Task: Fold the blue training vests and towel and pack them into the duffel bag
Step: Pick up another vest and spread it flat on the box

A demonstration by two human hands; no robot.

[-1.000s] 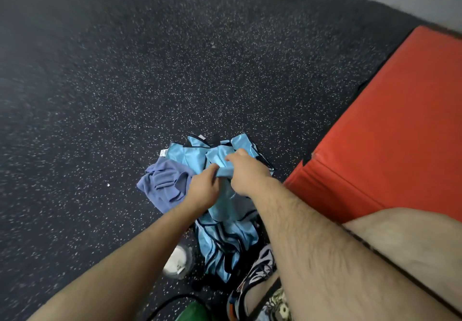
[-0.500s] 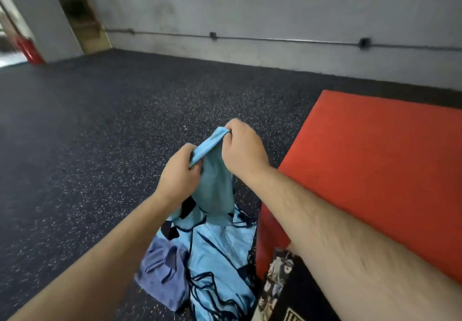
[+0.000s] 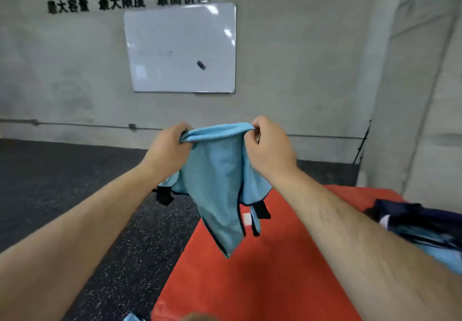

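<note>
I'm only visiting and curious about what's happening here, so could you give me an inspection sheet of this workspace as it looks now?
Surface: red padded mat on dark speckled rubber floor.
Job's things: light blue training vest with black trim, held up above the mat, hanging unfolded; towel not in view.
Clutter: dark navy fabric item at the mat's right side, blurred, maybe the bag; light blue cloth beside it.
Grippers: left hand and right hand each grip the vest's top edge.
Cables: thin conduit low along the wall.
Surroundings: grey concrete wall, white whiteboard with black eraser.
</note>
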